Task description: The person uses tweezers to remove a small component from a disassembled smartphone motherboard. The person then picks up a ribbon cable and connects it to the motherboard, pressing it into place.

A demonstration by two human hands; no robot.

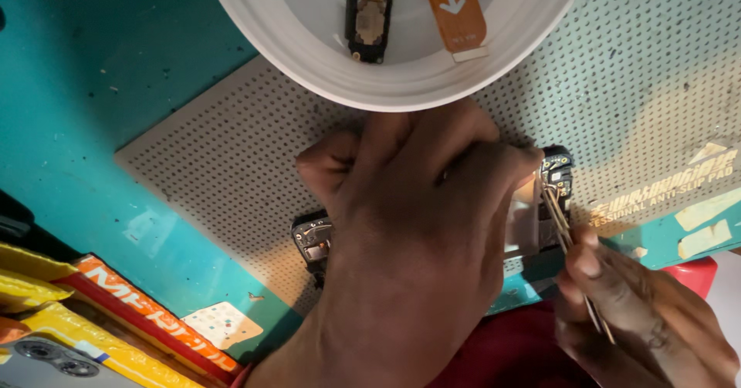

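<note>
The left hand [417,226] is pressing down on an opened phone [552,203] at the centre of the frame, its fingers spread and curled over the body, covering most of it. At lower right, the right hand [641,318] is pinching metal tweezers [562,226], fingers clamped on them, tips probing the phone's exposed upper corner. The phone is lying on a perforated grey mat [231,156] on the teal tabletop [93,87]. A slip of the tweezers could likely scratch the board or tear a connector. A white bowl [386,79] holding a small black part [369,21] and an orange flex strip [455,6] is sitting at the top.
</note>
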